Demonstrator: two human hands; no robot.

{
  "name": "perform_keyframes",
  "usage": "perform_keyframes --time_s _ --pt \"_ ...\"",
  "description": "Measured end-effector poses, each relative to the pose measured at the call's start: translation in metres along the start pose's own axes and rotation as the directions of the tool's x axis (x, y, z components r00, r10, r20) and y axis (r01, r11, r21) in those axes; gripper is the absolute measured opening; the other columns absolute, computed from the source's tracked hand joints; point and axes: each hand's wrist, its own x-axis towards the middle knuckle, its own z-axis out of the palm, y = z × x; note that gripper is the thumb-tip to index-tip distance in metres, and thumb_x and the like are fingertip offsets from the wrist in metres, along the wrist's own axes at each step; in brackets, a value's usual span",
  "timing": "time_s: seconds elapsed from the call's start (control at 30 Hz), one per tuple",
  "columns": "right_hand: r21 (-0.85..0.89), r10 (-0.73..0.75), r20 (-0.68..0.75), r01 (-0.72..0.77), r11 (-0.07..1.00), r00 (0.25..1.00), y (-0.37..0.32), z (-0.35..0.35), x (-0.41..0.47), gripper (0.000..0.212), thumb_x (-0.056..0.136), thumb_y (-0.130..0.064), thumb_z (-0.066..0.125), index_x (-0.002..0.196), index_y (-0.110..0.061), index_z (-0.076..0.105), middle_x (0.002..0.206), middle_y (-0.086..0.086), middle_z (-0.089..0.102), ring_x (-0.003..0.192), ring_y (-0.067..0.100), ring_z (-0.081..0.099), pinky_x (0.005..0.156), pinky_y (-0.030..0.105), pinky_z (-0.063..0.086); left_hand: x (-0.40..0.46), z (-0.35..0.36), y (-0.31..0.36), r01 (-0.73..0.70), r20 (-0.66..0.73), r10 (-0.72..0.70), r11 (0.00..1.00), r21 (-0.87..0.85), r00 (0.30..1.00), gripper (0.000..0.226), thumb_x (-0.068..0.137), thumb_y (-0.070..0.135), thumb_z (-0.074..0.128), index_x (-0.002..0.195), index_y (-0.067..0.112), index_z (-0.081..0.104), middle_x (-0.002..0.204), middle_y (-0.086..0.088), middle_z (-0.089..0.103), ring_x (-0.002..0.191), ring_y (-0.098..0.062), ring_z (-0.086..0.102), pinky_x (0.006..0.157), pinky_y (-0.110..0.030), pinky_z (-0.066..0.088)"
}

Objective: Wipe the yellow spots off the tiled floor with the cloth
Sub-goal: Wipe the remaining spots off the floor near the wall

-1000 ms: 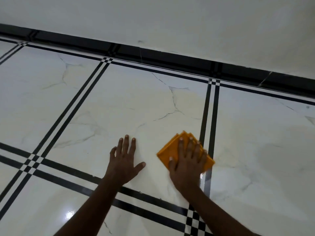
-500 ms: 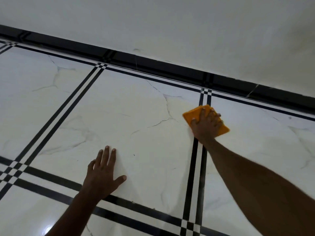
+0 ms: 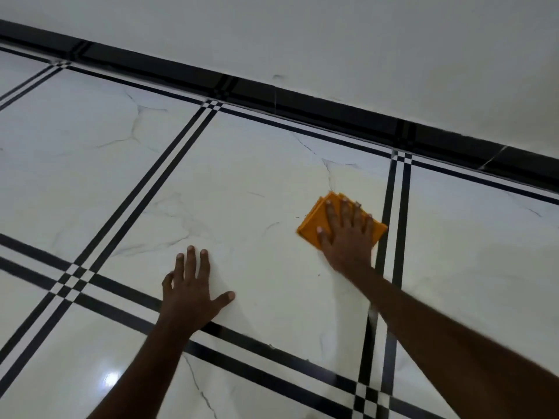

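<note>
Nowhere on the cloth, the tiles or the wall can any brand, label or writing be read. Folded into a small square, the orange cloth (image 3: 313, 225) lies flat on the tiled floor (image 3: 242, 182), on the right part of a white marble-look tile, its right corner just beside the double black stripe (image 3: 398, 207) that runs toward the wall. On top of it presses the right hand (image 3: 346, 237), fingers straight and slightly spread, palm down, covering most of the cloth. Well apart to the left, the left hand (image 3: 190, 293) rests flat on the same tile with fingers extended close together and the thumb splayed out, holding nothing. Behind, a black skirting band (image 3: 302, 99) runs along the foot of a pale wall (image 3: 332, 34). More black double stripes cross the floor near both wrists. Yellow spots cannot be made out on the tile. A bright glare (image 3: 110, 380) sits on the near tile.
</note>
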Motion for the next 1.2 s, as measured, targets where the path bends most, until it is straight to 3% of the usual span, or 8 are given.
perform_keyframes --time_s 0.13,0.3,0.47,0.6,0.8,0.97,1.07,1.2 --pt "0.101 -0.064 -0.036 0.068 0.993 0.997 -0.095 0.012 0.017 0.075 0.095 -0.056 0.037 0.162 -0.023 0.027 0.168 0.017 0.022 0.154 0.047 0.018 0.123 0.066 0.011 -0.001 -0.005 -0.007 -0.023 -0.009 0.023 1.000 0.006 1.000 0.109 0.084 0.078 0.042 0.156 0.021 -0.016 0.164 -0.007 -0.022 0.153 -0.028 -0.012 0.121 -0.048 0.011" --pt "0.125 -0.341 0.014 0.337 0.933 0.940 -0.125 0.013 -0.097 0.077 0.098 -0.059 0.036 0.164 -0.032 0.008 0.173 0.004 0.006 0.159 0.033 0.000 0.125 0.061 0.005 -0.005 -0.017 -0.035 0.081 -0.049 -0.081 0.997 -0.018 0.995 0.100 0.089 0.071 0.040 0.158 0.017 -0.008 0.166 -0.012 -0.012 0.153 -0.029 -0.007 0.122 -0.049 0.015" --pt "-0.013 -0.237 0.019 0.237 0.971 0.971 -0.060 0.016 -0.041 0.075 0.096 -0.058 0.033 0.163 -0.025 0.023 0.169 0.013 0.022 0.154 0.042 0.022 0.121 0.062 0.017 -0.007 -0.009 -0.090 0.191 -0.066 -0.193 0.981 -0.034 0.979 0.116 0.072 0.090 0.025 0.158 0.021 -0.009 0.166 -0.007 -0.011 0.154 -0.027 -0.003 0.120 -0.051 0.013" --pt "0.090 -0.115 0.017 0.113 0.990 0.993 -0.141 0.018 0.055 0.082 0.089 -0.062 0.024 0.161 -0.022 0.029 0.166 0.019 0.027 0.152 0.048 0.021 0.122 0.065 0.010 -0.006 -0.016 -0.096 0.150 0.004 -0.150 0.988 -0.048 0.989 0.110 0.082 0.077 0.045 0.157 0.021 -0.012 0.165 -0.005 -0.018 0.153 -0.025 -0.010 0.121 -0.051 0.009" --pt "0.112 -0.557 0.052 0.550 0.828 0.829 -0.229 0.022 -0.081 0.081 0.091 -0.063 0.042 0.162 -0.031 0.022 0.172 0.008 0.014 0.158 0.038 0.010 0.123 0.063 0.009 -0.034 -0.041 -0.132 0.227 0.162 -0.228 0.974 0.023 0.960 0.105 0.086 0.063 0.059 0.158 0.017 -0.002 0.166 -0.011 -0.008 0.153 -0.029 -0.006 0.123 -0.050 0.012" --pt "0.034 -0.428 0.061 0.427 0.904 0.902 -0.160 0.024 -0.027 0.082 0.092 -0.067 0.033 0.163 -0.028 0.021 0.169 0.011 0.023 0.154 0.041 0.021 0.121 0.064 0.017 -0.057 -0.025 -0.139 0.250 0.161 -0.245 0.968 -0.008 0.956 0.112 0.083 0.068 0.058 0.157 0.017 -0.010 0.165 -0.011 -0.016 0.153 -0.031 -0.008 0.121 -0.053 0.017" --pt "0.039 -0.328 0.073 0.325 0.945 0.942 -0.206 0.026 0.043 0.083 0.090 -0.069 0.028 0.161 -0.026 0.026 0.167 0.016 0.026 0.152 0.047 0.021 0.120 0.067 0.016 -0.059 -0.008 -0.133 0.265 0.115 -0.259 0.963 -0.042 0.959 0.117 0.081 0.070 0.058 0.157 0.016 -0.013 0.164 -0.012 -0.019 0.152 -0.032 -0.013 0.119 -0.055 0.017" --pt "0.088 -0.583 0.111 0.577 0.812 0.805 -0.305 0.034 0.005 0.094 0.084 -0.082 0.032 0.161 -0.029 0.026 0.169 0.014 0.021 0.155 0.045 0.013 0.122 0.065 0.010 -0.061 -0.020 -0.146 0.246 0.125 -0.237 0.967 -0.066 0.964 0.110 0.083 0.061 0.064 0.158 0.019 -0.006 0.166 -0.009 -0.011 0.153 -0.030 -0.006 0.121 -0.051 0.017"
